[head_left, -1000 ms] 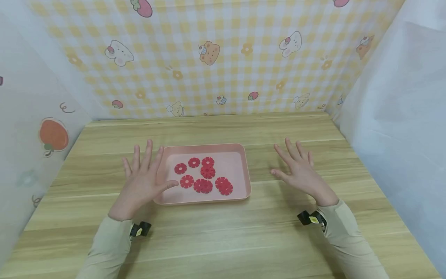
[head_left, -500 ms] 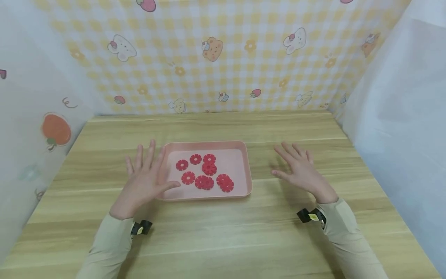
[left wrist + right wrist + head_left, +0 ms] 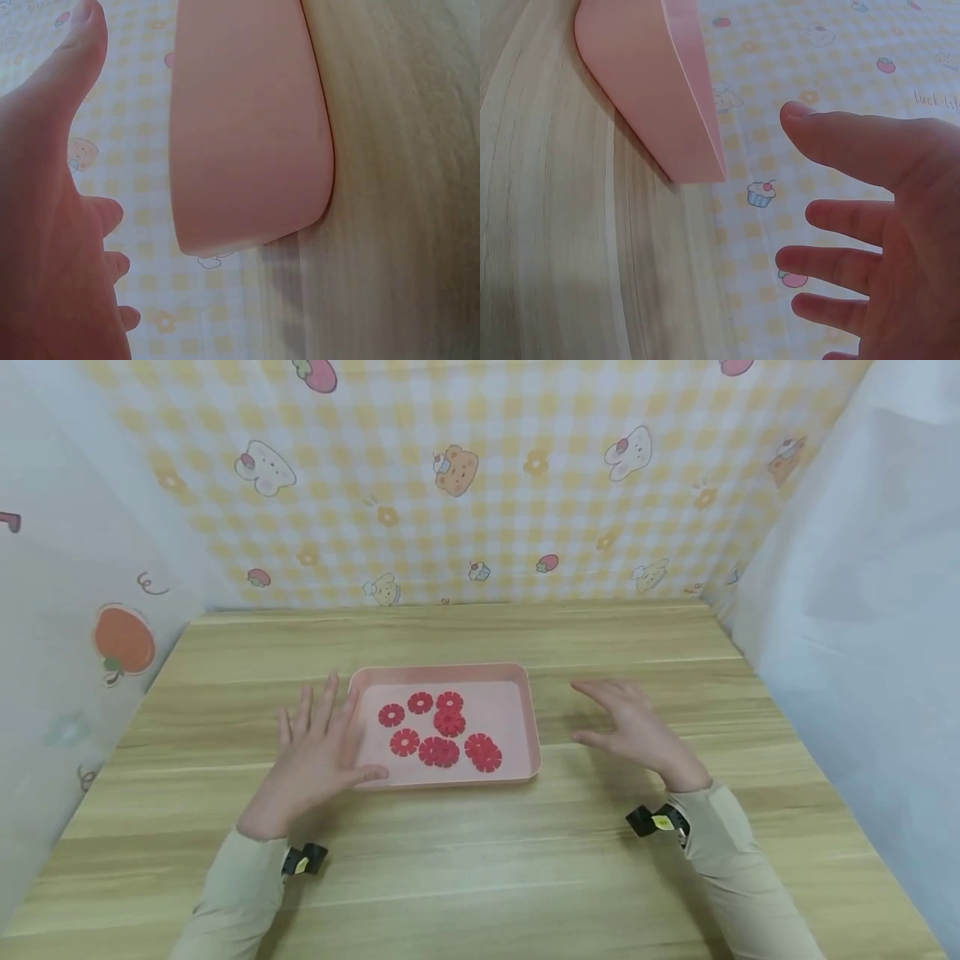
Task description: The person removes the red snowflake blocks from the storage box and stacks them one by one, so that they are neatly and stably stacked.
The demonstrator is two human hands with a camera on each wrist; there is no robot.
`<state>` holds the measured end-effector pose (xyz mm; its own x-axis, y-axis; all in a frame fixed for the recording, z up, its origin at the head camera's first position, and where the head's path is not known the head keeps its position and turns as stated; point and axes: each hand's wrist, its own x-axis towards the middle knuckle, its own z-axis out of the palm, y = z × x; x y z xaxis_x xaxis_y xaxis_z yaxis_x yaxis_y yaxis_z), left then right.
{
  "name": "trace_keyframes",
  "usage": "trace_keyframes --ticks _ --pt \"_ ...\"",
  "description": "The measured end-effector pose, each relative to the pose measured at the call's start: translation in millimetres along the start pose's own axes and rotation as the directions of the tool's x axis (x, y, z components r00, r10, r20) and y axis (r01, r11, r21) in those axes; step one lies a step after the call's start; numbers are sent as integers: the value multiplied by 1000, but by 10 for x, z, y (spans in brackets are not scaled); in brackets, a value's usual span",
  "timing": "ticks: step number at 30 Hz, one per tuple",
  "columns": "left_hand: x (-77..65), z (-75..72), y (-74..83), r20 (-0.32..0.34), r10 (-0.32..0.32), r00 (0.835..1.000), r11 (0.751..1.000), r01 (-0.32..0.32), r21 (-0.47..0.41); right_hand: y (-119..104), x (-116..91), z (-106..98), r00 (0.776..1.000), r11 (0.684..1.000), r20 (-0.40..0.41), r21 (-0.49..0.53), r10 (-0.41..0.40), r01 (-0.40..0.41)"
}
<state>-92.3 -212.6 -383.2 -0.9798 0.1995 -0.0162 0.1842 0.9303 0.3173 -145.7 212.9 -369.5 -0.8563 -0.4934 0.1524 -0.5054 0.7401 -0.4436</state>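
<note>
A shallow pink tray lies on the wooden table with several red notched discs in it, like flower-shaped building pieces. Some discs overlap one another in the middle and towards the right. My left hand hovers at the tray's left side, fingers spread, its thumb overlapping the near left corner in the head view. Off the tray's right side, my right hand is held above the table, thumb apart from the fingers. Both palms hold nothing. The wrist views show the tray's outer wall beside the left hand and its corner near the right.
The wooden tabletop extends around the tray. Behind it hangs a yellow checked cloth with cartoon prints. White cloths close off the left and right sides. A small black camera is strapped at the left wrist.
My right hand has moved left towards the tray, and its fingers have drawn closer together. My left hand has dipped slightly. The tray and discs stay in place.
</note>
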Motion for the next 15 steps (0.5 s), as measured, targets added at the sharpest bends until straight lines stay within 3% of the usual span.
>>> trace_keyframes --ticks 15 --pt "-47 54 11 34 9 999 1000 -9 -9 -180 87 84 997 998 51 11 -66 65"
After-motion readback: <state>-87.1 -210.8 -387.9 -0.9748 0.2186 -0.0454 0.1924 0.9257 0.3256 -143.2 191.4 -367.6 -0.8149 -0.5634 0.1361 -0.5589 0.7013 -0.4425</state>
